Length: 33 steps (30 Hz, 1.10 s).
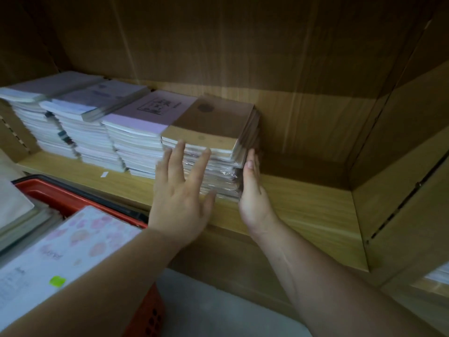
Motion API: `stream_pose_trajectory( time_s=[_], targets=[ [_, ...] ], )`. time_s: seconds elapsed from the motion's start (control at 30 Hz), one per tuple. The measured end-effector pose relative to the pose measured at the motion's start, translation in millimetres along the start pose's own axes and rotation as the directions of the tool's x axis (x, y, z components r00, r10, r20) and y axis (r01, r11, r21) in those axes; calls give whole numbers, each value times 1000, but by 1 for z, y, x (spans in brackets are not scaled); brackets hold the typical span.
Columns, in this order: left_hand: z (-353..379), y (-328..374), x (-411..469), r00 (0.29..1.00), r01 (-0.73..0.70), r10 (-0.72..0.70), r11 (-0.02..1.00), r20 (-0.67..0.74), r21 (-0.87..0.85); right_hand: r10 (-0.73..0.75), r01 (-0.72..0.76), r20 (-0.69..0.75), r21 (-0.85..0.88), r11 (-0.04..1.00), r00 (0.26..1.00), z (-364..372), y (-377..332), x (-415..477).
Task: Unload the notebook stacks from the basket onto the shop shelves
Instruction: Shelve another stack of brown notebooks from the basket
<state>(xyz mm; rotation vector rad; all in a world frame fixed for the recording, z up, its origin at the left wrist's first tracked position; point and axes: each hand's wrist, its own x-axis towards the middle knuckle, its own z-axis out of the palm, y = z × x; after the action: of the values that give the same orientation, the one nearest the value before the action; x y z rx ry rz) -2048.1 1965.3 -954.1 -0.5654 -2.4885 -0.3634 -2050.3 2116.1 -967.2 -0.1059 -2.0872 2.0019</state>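
Wooden shelf (303, 205): brown notebook stack (213, 127); left hand (181, 198) open, flat at front; right hand (252, 190) flat against side.

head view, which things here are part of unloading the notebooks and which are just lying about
Job: brown notebook stack, left hand, right hand, red basket, floral notebook pack in the basket, shelf.
Lying about: white paper slip on the shelf, pale stacks further left.

A single wide-angle head-worn camera looks forward and down, close in front of the wooden shelf (303, 205), which fills most of the view; the red basket (48, 189) shows at lower left.
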Motion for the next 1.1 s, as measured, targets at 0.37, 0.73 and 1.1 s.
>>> stream_pose_trajectory(
  time_s=[0.37, 0.73, 1.1],
  targets=[
    [1, -13, 13, 864, 488, -450, 638, 226, -595, 6, 0, 165, -37, 999, 986, -1, 7, -20],
    [-5, -12, 11, 872, 485, -375, 750, 315, -449, -17, 58, 191, -210, 976, 981, 2, -9, -24],
    [-110, -66, -76, 881, 359, -318, 931, 350, -58, -421, 388, -96, -250, 887, 902, 68, -16, -100]
  ],
)
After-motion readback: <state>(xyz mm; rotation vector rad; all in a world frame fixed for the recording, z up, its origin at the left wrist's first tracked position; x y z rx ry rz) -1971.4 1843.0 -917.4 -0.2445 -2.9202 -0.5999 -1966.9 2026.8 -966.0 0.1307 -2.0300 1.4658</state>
